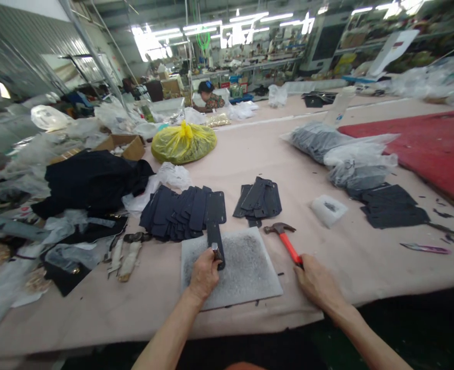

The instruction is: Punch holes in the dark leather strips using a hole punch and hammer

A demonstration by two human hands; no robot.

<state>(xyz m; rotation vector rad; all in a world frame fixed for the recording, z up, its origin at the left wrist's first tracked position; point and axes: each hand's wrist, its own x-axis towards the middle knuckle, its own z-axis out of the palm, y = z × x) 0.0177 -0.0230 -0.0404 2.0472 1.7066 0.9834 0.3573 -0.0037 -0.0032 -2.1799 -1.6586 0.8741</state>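
Observation:
A small metal punch is gripped in my left hand, upright over a dark strip. The strip lies partly on a speckled pale board. My right hand is closed around the handle of a claw hammer with an orange-red shaft, its head resting near the board's right corner. Beyond the board lie a fanned row of dark pieces on the left and a smaller pile of dark pieces in the middle.
A white block, more dark pieces and a pink-handled tool are at right. Wrapped-handle hammers and black cloth lie left. A yellow bag stands behind; a person is farther back.

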